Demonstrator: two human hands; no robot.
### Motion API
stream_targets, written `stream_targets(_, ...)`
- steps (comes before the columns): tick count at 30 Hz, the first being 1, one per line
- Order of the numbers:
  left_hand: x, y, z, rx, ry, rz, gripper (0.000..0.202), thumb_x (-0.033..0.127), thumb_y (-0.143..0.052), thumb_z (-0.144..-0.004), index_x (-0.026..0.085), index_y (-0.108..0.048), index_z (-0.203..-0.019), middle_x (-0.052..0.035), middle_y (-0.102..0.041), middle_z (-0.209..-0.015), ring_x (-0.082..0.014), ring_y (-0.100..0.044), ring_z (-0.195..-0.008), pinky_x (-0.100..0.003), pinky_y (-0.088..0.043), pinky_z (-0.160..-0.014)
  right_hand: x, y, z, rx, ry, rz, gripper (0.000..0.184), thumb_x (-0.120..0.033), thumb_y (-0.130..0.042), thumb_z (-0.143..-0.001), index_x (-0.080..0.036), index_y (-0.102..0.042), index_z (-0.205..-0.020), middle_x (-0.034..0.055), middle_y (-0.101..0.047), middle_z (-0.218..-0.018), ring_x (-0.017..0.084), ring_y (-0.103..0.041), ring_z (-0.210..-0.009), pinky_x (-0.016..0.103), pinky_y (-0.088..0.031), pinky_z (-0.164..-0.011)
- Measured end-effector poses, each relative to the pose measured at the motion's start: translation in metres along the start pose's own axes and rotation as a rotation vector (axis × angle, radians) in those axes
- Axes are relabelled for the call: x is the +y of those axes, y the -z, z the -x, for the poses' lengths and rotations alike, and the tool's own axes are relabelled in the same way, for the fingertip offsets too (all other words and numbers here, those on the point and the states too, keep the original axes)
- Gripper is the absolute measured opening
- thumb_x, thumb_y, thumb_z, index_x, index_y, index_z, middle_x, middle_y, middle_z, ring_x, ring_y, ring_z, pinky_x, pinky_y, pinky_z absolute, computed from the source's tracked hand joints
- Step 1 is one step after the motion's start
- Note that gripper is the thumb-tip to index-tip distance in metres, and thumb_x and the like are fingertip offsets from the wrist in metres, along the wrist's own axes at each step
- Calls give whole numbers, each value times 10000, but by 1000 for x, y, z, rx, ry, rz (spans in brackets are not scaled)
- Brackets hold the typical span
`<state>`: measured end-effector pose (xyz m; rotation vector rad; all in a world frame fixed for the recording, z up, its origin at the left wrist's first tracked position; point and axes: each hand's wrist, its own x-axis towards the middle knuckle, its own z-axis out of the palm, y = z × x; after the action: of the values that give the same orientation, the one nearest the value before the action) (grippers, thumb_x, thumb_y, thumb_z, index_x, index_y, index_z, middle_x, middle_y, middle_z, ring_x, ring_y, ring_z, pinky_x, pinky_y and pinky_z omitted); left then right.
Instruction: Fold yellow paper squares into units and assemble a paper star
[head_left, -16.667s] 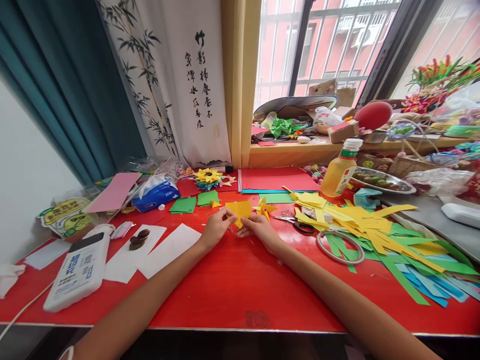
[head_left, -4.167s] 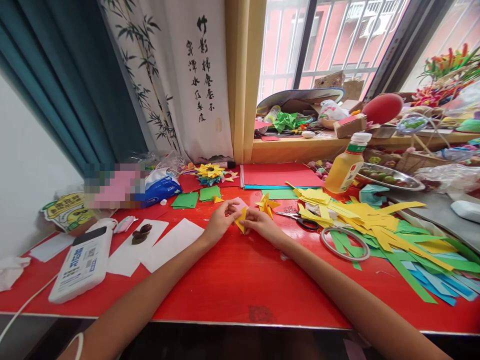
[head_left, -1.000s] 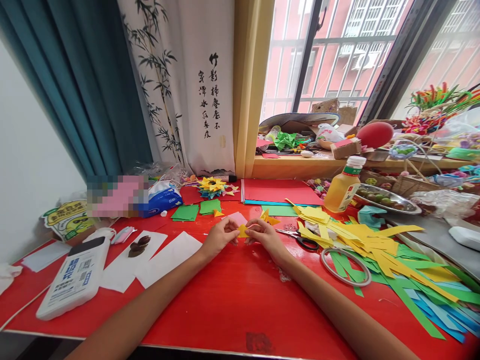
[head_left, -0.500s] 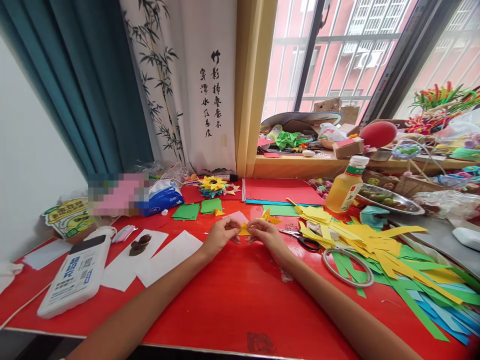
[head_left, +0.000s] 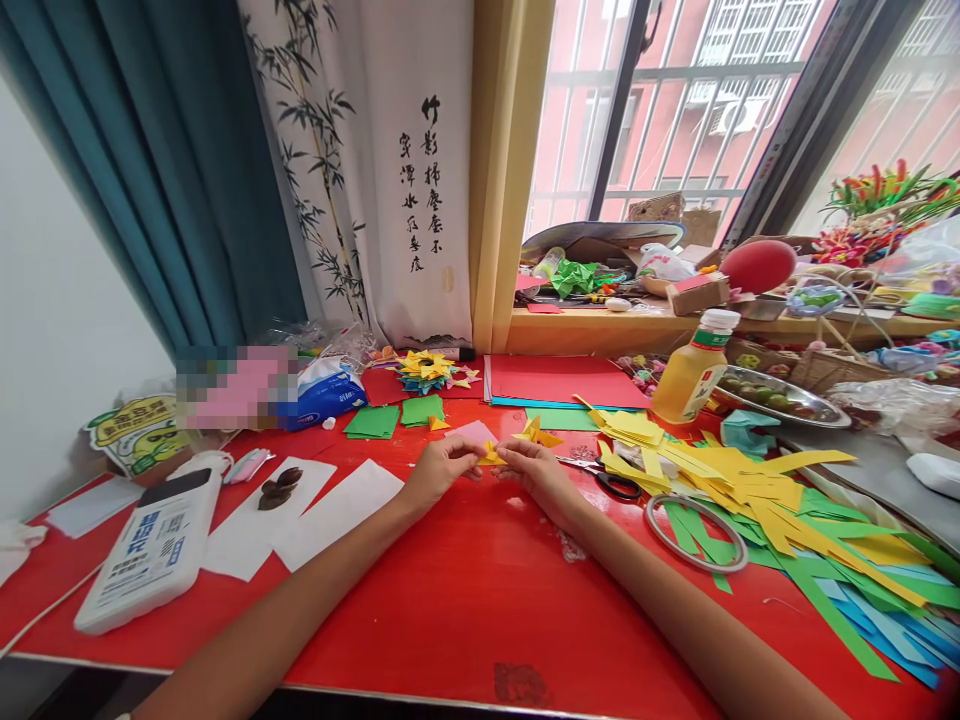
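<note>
Between my fingertips is a small folded piece of yellow paper (head_left: 490, 455), held just above the red table. My left hand (head_left: 450, 468) pinches its left side and my right hand (head_left: 534, 470) pinches its right side; the fingers partly cover it. Right behind the hands lie a pink paper square (head_left: 474, 433) and a folded yellow paper piece (head_left: 538, 434). A smaller orange-yellow folded piece (head_left: 438, 424) sits to the left of these. Black-handled scissors (head_left: 619, 486) rest to the right of my right hand.
Yellow paper strips (head_left: 750, 490), green strips and a roll of tape (head_left: 651, 520) spread over the right side. A juice bottle (head_left: 686, 375) stands behind them. Green squares (head_left: 373, 422), white sheets (head_left: 337, 520) and a white case (head_left: 150, 560) lie leftward. A layered paper star (head_left: 425, 370) sits at the back.
Both hands have shifted very slightly upward and the fingers have changed their grip a little on the yellow paper. Everything else stays in place.
</note>
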<state>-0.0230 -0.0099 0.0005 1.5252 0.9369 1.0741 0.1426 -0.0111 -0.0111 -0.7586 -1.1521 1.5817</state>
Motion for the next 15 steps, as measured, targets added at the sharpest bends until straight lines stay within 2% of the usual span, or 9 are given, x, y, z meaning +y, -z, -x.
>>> stream_targets(8, -4, -2, 2, -38, -31, -30, 207, 290, -570, -678, 128, -571, -806, -18, -571, -746, -121, -563, -639, -285, -497, -639, -2, -4, 2, 21, 59, 171, 161, -269, -628, -632, -150, -557, -715, -20, -553, -643, 94, -528, -565, 239, -421, -601)
stream_targets(15, -9, 0, -2, -30, -40, -45, 178, 276, -572, -675, 136, -530, -775, -3, -531, -728, -108, -522, -645, -237, -470, -558, -5, -6, 4, -20, 109, 245, 110, -245, -587, -653, -159, -534, -697, -23, -547, -621, 103, -523, -561, 248, -415, -591)
